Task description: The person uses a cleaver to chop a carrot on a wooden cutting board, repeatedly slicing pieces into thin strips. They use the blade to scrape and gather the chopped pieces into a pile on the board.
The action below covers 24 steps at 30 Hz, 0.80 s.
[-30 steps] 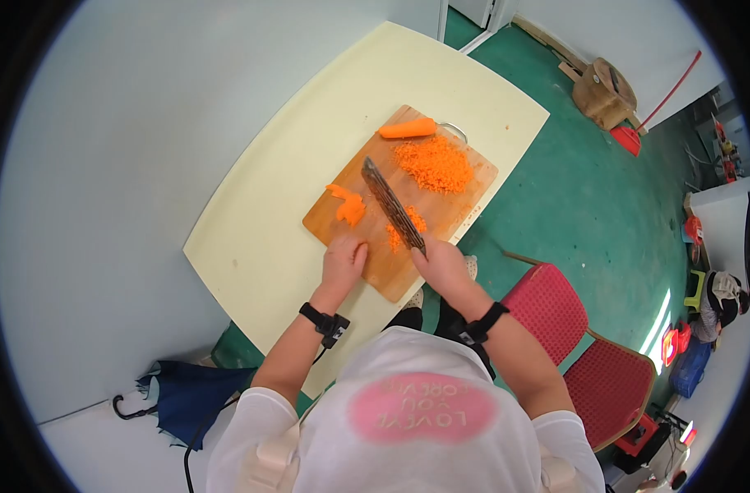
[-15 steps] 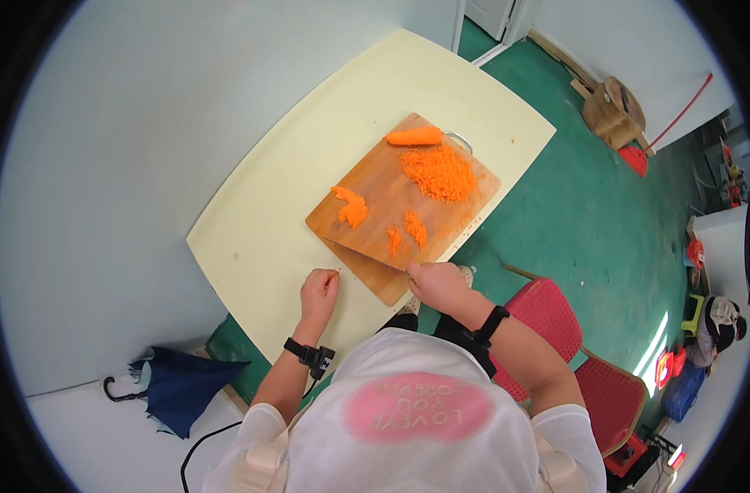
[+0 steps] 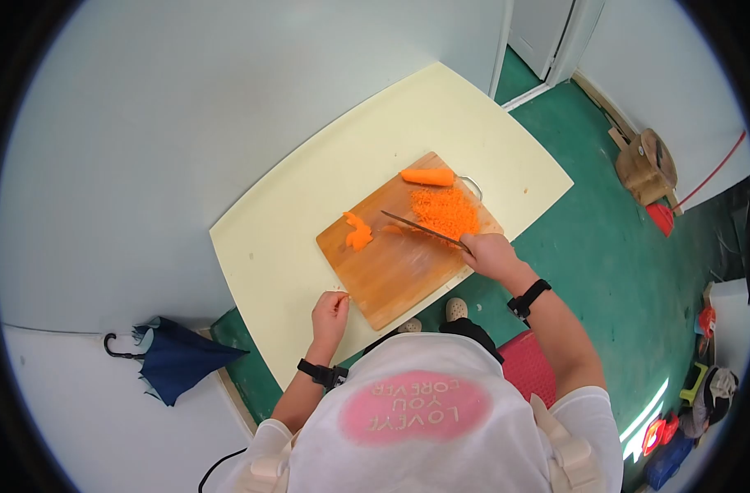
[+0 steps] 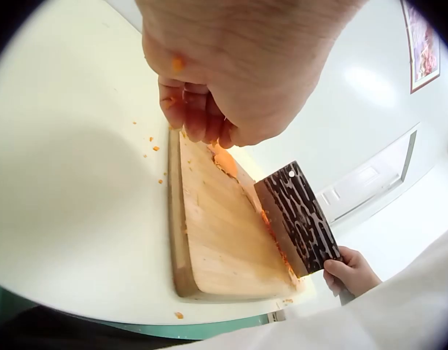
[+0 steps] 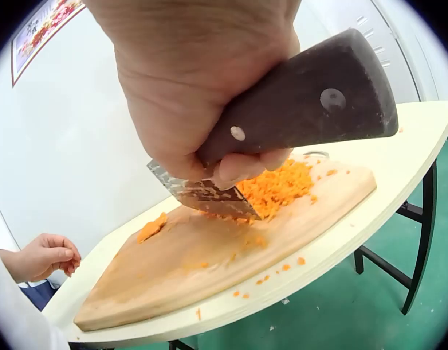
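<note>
My right hand (image 3: 494, 255) grips the dark handle (image 5: 304, 102) of a cleaver (image 4: 300, 219). Its blade stands on edge on the wooden board (image 3: 391, 275), against the near side of a pile of finely chopped carrot (image 3: 449, 209). Beyond the pile lies a larger carrot piece (image 3: 428, 177), and some carrot slices (image 3: 357, 233) lie at the board's left. My left hand (image 3: 330, 320) hangs with loosely curled fingers beside the board's lower left edge; orange bits cling to it in the left wrist view, and no held thing shows.
The board lies on a pale table (image 3: 284, 205) with small carrot crumbs around it. A metal handle loop (image 3: 472, 186) sticks out from the board's far right. A red chair (image 3: 529, 366) stands right of my body, and a blue umbrella (image 3: 177, 358) leans at the left.
My right hand has moved the cleaver from the board's near part up to the pile; the small carrot heaps there are gone from that spot. My left hand has moved off the board to its side.
</note>
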Tool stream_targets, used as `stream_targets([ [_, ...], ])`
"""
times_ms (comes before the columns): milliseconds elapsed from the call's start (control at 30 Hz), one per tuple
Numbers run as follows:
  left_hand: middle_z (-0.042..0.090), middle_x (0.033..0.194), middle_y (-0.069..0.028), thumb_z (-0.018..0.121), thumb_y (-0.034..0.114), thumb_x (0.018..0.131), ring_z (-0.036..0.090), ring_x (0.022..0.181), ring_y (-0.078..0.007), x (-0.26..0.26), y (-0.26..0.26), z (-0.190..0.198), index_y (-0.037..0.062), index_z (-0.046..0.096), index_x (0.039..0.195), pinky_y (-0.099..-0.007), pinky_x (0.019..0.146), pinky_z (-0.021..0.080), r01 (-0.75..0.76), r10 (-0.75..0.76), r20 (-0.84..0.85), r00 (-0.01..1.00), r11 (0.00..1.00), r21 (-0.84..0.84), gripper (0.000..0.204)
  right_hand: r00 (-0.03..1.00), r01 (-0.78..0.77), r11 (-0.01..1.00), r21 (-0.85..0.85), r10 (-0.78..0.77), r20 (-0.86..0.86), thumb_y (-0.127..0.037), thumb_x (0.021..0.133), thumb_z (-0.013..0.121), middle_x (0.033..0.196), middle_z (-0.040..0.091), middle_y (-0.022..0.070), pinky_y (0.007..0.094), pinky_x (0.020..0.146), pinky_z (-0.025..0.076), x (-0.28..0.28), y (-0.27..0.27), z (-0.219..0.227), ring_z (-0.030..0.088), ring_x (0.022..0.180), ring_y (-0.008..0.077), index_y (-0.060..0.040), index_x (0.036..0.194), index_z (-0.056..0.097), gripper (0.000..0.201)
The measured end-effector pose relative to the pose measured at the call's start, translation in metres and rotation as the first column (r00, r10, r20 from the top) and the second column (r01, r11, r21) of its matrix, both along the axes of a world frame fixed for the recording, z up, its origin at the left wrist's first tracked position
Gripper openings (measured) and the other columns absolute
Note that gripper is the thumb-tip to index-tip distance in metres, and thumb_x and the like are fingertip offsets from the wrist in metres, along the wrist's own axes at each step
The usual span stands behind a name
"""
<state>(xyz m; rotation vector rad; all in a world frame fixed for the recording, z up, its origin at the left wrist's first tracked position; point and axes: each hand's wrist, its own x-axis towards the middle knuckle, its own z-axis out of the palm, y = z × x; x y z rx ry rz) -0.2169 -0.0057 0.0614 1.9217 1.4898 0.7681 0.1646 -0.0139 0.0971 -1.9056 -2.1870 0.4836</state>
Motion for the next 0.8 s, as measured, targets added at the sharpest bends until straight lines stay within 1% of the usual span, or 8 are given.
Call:
stream_targets([
  [67,0.063,0.083,-0.0112,0.062,0.007,0.087,0.062,0.074,-0.0240,0.012,-0.004,0.000,0.0007,0.065,0.089,-0.0329,0.068,0.051,-0.015,0.014,0.026,1.000,1.000,0.009,0.007,0.999,-0.017,1.000,-0.013,0.017,-0.032,-0.024,0.088,0.056,0.071,0.063,0.0173,0.0490,0.064,0.051,0.007,0.005,0.003,0.064,0.068,0.0377,-0.0049,0.089,0.058,0.019],
  [200,0.062,0.082,-0.0127,0.063,0.007,0.086,0.062,0.076,-0.0275,0.035,-0.001,0.006,0.0007,0.065,0.089,-0.0356,0.069,0.051,-0.044,0.044,0.007,0.999,0.999,0.018,0.007,0.956,0.158,0.984,-0.079,-0.173,-0.236,-0.024,0.088,0.057,0.073,0.063,0.0203,0.0487,0.066,0.050,0.000,0.015,0.005,0.064,0.074,0.0393,-0.0027,0.090,0.058,0.021],
  [333,0.063,0.092,-0.0156,0.064,0.011,0.084,0.060,0.088,-0.0352,0.075,0.033,0.018,0.0029,0.065,0.096,-0.0412,0.075,0.050,0.152,-0.112,-0.239,0.964,0.976,0.154,0.014,0.808,0.256,0.948,-0.189,-0.317,-0.496,-0.024,0.087,0.059,0.080,0.065,0.0244,0.0491,0.070,0.050,-0.012,0.020,-0.009,0.063,0.078,0.0419,0.0009,0.094,0.059,0.026],
  [467,0.061,0.104,-0.0147,0.061,0.009,0.085,0.061,0.094,-0.0342,0.126,0.079,0.005,0.0033,0.062,0.104,-0.0409,0.079,0.051,0.286,-0.222,-0.282,0.933,0.935,0.209,0.019,0.766,0.234,0.931,-0.279,-0.353,-0.538,-0.025,0.087,0.059,0.084,0.065,0.0265,0.0491,0.072,0.050,-0.025,0.024,-0.023,0.063,0.080,0.0429,0.0027,0.098,0.061,0.030],
  [533,0.061,0.106,-0.0143,0.059,0.010,0.087,0.060,0.096,-0.0341,0.144,0.096,-0.007,0.0033,0.062,0.106,-0.0410,0.081,0.051,0.307,-0.239,-0.286,0.928,0.925,0.222,0.020,0.792,0.244,0.934,-0.259,-0.346,-0.502,-0.024,0.088,0.060,0.074,0.063,0.0234,0.0447,0.068,0.052,-0.033,0.024,-0.021,0.066,0.074,0.0368,0.0027,0.096,0.061,0.028],
  [633,0.060,0.105,-0.0146,0.053,0.009,0.088,0.061,0.098,-0.0333,0.160,0.107,-0.012,0.0038,0.062,0.106,-0.0410,0.083,0.051,0.295,-0.217,-0.446,0.868,0.949,0.113,0.020,0.853,0.236,0.963,-0.128,-0.268,-0.447,-0.025,0.088,0.060,0.078,0.065,0.0257,0.0488,0.070,0.051,-0.039,0.022,-0.032,0.065,0.076,0.0412,0.0021,0.097,0.061,0.029],
  [700,0.059,0.102,-0.0154,0.051,0.008,0.088,0.061,0.099,-0.0328,0.164,0.110,-0.007,0.0039,0.062,0.103,-0.0413,0.083,0.051,0.257,-0.213,-0.583,0.784,0.967,-0.007,0.019,0.861,0.242,0.958,-0.155,-0.286,-0.421,-0.025,0.088,0.059,0.079,0.065,0.0263,0.0503,0.071,0.051,-0.042,0.020,-0.033,0.065,0.077,0.0426,0.0019,0.097,0.060,0.028],
  [800,0.059,0.102,-0.0168,0.051,0.007,0.088,0.061,0.100,-0.0332,0.162,0.111,-0.009,0.0034,0.061,0.102,-0.0416,0.083,0.052,0.249,-0.219,-0.613,0.759,0.968,-0.037,0.018,0.874,0.249,0.949,-0.193,-0.306,-0.376,-0.025,0.088,0.059,0.080,0.065,0.0268,0.0520,0.072,0.051,-0.042,0.022,-0.034,0.064,0.078,0.0438,0.0016,0.097,0.059,0.028],
])
